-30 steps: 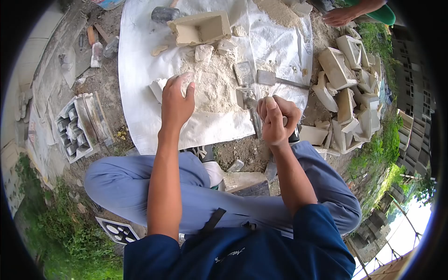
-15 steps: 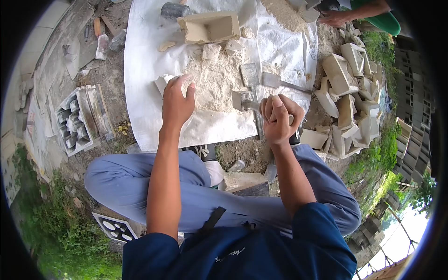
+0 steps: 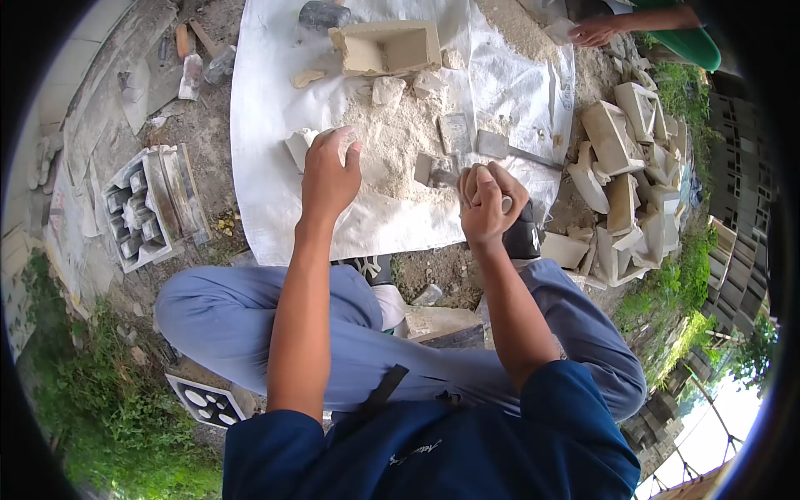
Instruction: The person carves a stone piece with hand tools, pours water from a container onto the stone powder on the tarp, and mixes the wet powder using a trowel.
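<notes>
My left hand (image 3: pixel 329 179) is closed over a pale chunk of block (image 3: pixel 298 152), whose corner sticks out to the left of my fingers. Part of the chunk is hidden beneath the hand. In my right hand (image 3: pixel 492 202) is the handle of a hammer (image 3: pixel 425 170), with its blocky head pointing left over the crumbled powder (image 3: pixel 383 142). Just beyond the hammer head lies a flat grey metal piece (image 3: pixel 455 133). A flat-bladed tool (image 3: pixel 493 144) with a long shank rests to its right. All of this is on a white sheet (image 3: pixel 275 212).
A broken, hollow pale block (image 3: pixel 387 48) and a dark mallet head (image 3: pixel 323 15) lie at the far side. Broken blocks (image 3: pixel 617 137) are piled right. A metal mould (image 3: pixel 137 212) stands left. Another person's hand (image 3: pixel 593 31) touches pale material at the upper right.
My right hand has moved the hammer slightly left and away from me. My left hand stays on the chunk. The whole view has shifted a little.
</notes>
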### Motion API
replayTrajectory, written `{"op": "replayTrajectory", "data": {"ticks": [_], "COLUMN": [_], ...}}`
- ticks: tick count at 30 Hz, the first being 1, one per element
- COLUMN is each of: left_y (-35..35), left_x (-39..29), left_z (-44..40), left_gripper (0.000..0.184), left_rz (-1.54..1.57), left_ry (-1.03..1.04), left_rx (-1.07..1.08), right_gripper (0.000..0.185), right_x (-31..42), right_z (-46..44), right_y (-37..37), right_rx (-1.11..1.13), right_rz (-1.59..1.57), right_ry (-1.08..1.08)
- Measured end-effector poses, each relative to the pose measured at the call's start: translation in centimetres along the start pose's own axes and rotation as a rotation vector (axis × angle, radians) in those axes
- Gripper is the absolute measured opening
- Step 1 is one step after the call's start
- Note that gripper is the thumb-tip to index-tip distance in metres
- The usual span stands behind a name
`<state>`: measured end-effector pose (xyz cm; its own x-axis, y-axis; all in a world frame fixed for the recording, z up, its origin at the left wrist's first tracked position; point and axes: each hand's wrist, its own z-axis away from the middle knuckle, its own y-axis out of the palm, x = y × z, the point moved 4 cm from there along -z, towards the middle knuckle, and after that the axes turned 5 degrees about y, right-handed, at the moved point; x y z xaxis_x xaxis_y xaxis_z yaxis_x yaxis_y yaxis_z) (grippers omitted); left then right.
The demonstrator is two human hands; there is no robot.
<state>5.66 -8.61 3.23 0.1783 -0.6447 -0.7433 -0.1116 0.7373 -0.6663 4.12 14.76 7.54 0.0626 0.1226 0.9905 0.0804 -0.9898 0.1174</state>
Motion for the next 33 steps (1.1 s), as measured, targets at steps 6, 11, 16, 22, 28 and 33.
{"op": "replayTrajectory", "data": {"ticks": [6,11,16,22,28,33], "left_y": [0.4,-0.2,-0.5,-0.7,-1.0,-0.6], "left_x": [0.4,1.4,0.8,1.0,0.6,0.0], "left_z": [0.4,0.2,-0.1,-0.3,-0.6,-1.2], "left_gripper": [0.03,0.031,0.03,0.031,0.031,0.029], "left_rz": [-0.03,-0.006,-0.018,-0.006,0.023,0.034], "left_ry": [-0.025,0.0,-0.038,-0.081,-0.102,-0.107], "left_rx": [0.012,-0.009,-0.062,-0.031,-0.042,-0.012], "right_gripper": [0.038,0.038,0.038,0.039,0.04,0.041], "right_x": [-3.7,3.3,-3.4,0.5,-3.7,-5.4], "right_z": [-1.3,-3.1,-3.9,-8.3,-8.3,-10.6], "right_y": [0.9,2.5,3.5,4.1,1.9,3.1], "right_rx": [0.067,0.08,0.103,0.094,0.083,-0.036], "right_rz": [0.123,-0.071,0.276,-0.085,0.073,-0.097], "right_ry": [0.179,0.003,-0.127,0.17,0.07,0.282]}}
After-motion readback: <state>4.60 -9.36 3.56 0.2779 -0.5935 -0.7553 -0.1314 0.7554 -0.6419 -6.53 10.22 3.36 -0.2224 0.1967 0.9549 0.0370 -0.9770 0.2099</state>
